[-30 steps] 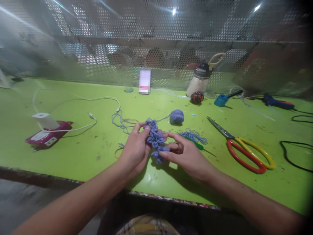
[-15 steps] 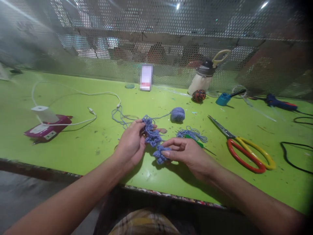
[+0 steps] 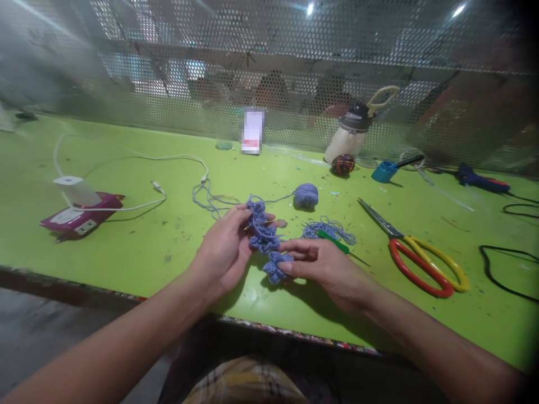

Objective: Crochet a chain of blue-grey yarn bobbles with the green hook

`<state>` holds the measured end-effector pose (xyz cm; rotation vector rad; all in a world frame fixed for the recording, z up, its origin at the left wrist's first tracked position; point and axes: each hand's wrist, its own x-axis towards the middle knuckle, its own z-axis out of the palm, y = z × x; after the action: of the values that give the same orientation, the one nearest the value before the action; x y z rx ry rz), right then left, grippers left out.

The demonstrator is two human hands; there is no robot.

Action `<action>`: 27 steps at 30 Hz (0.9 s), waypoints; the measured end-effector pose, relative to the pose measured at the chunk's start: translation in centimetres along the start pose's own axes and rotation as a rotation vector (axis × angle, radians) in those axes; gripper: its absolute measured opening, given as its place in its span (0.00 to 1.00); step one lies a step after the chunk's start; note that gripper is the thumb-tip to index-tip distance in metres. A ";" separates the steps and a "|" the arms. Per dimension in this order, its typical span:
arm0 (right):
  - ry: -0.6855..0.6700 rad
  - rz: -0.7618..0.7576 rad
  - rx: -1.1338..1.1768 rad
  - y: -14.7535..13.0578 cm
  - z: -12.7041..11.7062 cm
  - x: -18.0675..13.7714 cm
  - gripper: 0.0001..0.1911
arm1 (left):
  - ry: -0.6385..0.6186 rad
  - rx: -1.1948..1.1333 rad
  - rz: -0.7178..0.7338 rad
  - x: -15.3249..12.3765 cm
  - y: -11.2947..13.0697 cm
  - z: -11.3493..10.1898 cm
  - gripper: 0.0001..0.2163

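Note:
A ruffled strip of blue-purple crochet (image 3: 263, 233) hangs between my two hands above the green table. My left hand (image 3: 229, 244) is closed on its upper end, thumb and fingers pinching the stitches. With thumb and forefinger, my right hand (image 3: 314, 261) grips the lower, flower-shaped end. A strand of yarn trails from the piece in loops on the table and leads to a blue-purple yarn ball (image 3: 306, 195). Just beyond my right hand lie a loose tangle of the same yarn (image 3: 330, 229) and a green-handled crochet hook (image 3: 333, 241).
Large scissors (image 3: 415, 252) with red and yellow handles lie at right. Behind stand a phone (image 3: 252, 132), a bottle (image 3: 347, 137), a dark multicoloured yarn ball (image 3: 343, 165) and a blue pot (image 3: 384, 171). A purple power strip (image 3: 84, 216) with a white cable sits left. A perforated metal panel (image 3: 286, 62) backs the table.
The crochet piece stays in both hands, with hardly any movement of the fingers. The whole view has shifted very slightly.

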<state>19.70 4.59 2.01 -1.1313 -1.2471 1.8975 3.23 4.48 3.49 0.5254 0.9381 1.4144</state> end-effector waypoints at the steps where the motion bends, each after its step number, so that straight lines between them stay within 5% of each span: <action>1: -0.011 0.002 -0.004 0.0 0.0 0.0 0.16 | -0.003 0.001 -0.016 -0.1 0.0 0.1 0.06; 8: -0.036 -0.075 -0.017 0.0 0.0 -0.1 0.12 | -0.147 -0.082 -0.123 -1.0 -0.1 -0.1 0.06; 13: -0.025 -0.111 -0.069 0.0 0.0 -0.1 0.12 | -0.141 0.021 -0.119 -1.2 -1.1 -0.4 0.21; 27: 0.057 -0.079 -0.071 0.3 0.3 0.1 0.18 | -0.098 0.037 0.026 -0.2 -1.5 0.2 0.15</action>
<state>19.38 4.46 1.75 -1.1469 -1.3175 1.7637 4.31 4.07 2.41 0.6312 0.8824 1.3845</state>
